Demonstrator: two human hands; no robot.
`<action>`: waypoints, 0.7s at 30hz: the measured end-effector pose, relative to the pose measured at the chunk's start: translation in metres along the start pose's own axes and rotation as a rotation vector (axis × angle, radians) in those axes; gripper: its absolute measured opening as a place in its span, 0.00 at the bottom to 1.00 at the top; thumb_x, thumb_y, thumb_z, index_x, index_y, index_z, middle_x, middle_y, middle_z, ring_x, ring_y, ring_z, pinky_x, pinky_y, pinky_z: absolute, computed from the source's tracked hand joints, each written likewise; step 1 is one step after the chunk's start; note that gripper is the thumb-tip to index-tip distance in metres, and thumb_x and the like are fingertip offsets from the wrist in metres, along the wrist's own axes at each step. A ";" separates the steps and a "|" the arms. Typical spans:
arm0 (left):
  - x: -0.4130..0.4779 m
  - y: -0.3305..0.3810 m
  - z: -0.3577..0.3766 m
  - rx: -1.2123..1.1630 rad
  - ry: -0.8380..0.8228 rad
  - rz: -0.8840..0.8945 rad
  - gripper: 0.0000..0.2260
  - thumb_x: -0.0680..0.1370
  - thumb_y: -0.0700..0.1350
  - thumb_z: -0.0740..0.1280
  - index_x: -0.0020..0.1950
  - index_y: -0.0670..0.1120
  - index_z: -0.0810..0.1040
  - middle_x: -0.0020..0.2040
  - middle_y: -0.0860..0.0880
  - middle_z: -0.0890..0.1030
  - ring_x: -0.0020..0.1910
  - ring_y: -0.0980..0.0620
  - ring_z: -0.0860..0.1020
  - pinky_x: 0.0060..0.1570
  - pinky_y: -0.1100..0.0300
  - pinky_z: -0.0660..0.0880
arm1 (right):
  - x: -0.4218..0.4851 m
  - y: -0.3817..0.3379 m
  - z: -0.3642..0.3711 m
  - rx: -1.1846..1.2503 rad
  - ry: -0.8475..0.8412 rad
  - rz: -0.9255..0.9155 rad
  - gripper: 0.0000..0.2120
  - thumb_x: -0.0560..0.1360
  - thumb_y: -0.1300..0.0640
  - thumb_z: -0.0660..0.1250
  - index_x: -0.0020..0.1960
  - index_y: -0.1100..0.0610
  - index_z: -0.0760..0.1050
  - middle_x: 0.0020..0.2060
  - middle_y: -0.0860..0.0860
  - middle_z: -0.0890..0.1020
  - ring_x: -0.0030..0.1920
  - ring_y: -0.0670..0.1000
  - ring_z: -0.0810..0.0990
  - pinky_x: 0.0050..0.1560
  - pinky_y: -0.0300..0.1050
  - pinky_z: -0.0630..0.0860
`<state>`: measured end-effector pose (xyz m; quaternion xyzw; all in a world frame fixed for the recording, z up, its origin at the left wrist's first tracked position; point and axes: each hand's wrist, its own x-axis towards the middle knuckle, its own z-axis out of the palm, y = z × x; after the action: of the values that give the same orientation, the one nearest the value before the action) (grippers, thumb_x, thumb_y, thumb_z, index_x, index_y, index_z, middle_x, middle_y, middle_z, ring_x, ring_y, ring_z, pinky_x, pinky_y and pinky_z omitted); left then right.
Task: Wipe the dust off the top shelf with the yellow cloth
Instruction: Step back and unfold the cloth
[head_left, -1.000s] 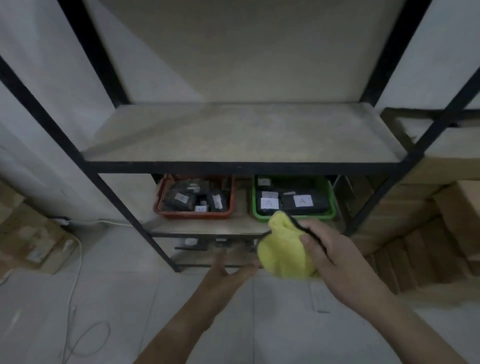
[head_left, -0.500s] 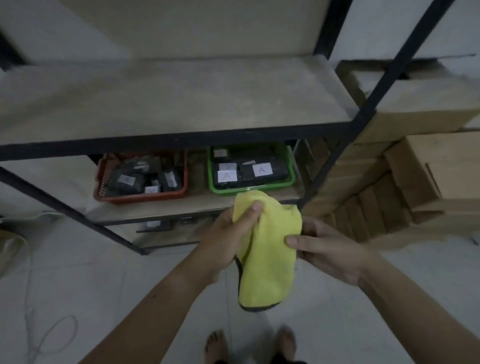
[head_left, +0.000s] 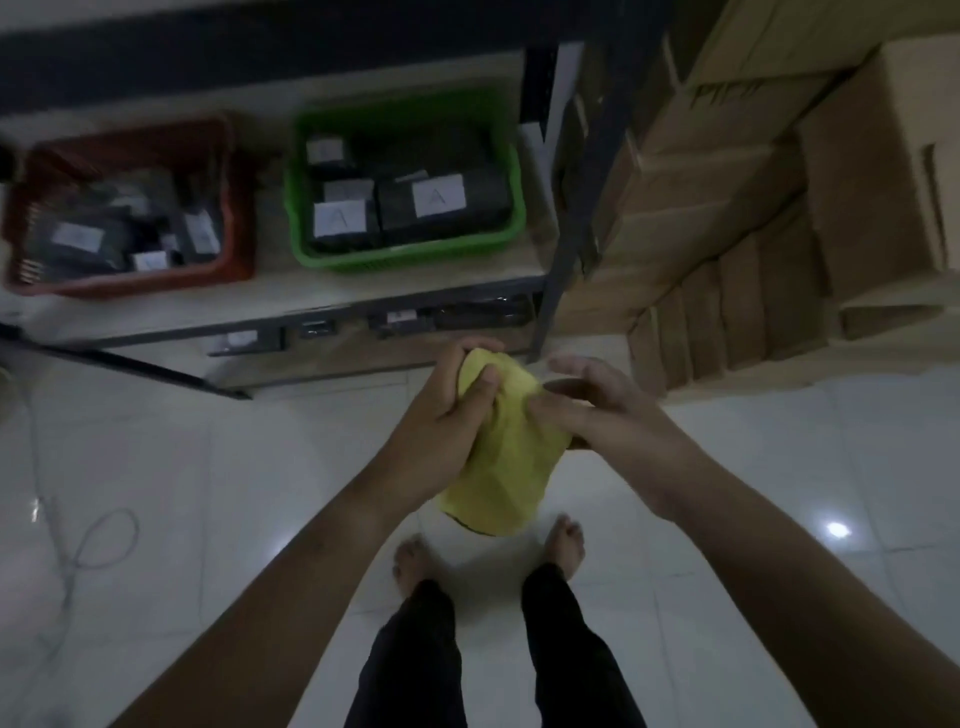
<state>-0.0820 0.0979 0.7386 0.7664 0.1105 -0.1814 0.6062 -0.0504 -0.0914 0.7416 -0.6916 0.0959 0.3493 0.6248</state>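
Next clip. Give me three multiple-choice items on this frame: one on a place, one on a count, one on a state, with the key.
1. Where does the green basket stand relative to the red basket?
A. to its left
B. to its right
C. on top of it

2. How many baskets show on that shelf?
A. one
B. two
C. four

3. What is the left hand doing?
A. gripping the cloth
B. hanging free
C. resting on the shelf

Key:
1 B, the green one sits to the right of the red, side by side.
2 B, only the red and the green show there.
3 A, its fingers curl round the top of the cloth.
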 end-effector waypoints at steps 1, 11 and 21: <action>0.004 -0.002 0.006 0.029 0.001 0.040 0.07 0.86 0.56 0.57 0.60 0.67 0.72 0.55 0.65 0.78 0.52 0.64 0.79 0.49 0.66 0.77 | 0.004 0.002 -0.011 0.036 -0.047 0.046 0.15 0.71 0.50 0.73 0.57 0.51 0.78 0.50 0.49 0.83 0.53 0.51 0.81 0.56 0.52 0.78; 0.081 -0.079 0.018 0.576 -0.159 0.320 0.39 0.74 0.60 0.76 0.81 0.53 0.64 0.85 0.51 0.53 0.84 0.52 0.51 0.77 0.46 0.64 | 0.059 0.029 -0.056 -0.797 -0.069 -0.568 0.06 0.76 0.54 0.65 0.50 0.46 0.70 0.44 0.44 0.79 0.43 0.42 0.77 0.38 0.30 0.69; 0.205 -0.189 0.073 -0.082 -0.382 -0.142 0.13 0.77 0.52 0.73 0.60 0.51 0.84 0.56 0.51 0.87 0.57 0.53 0.85 0.59 0.56 0.81 | 0.191 0.159 -0.105 -0.337 0.167 -0.425 0.05 0.79 0.47 0.61 0.52 0.46 0.72 0.41 0.39 0.77 0.41 0.39 0.76 0.39 0.32 0.72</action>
<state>0.0207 0.0626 0.4716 0.6830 0.0549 -0.3610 0.6326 0.0383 -0.1630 0.4973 -0.8168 -0.0595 0.1634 0.5501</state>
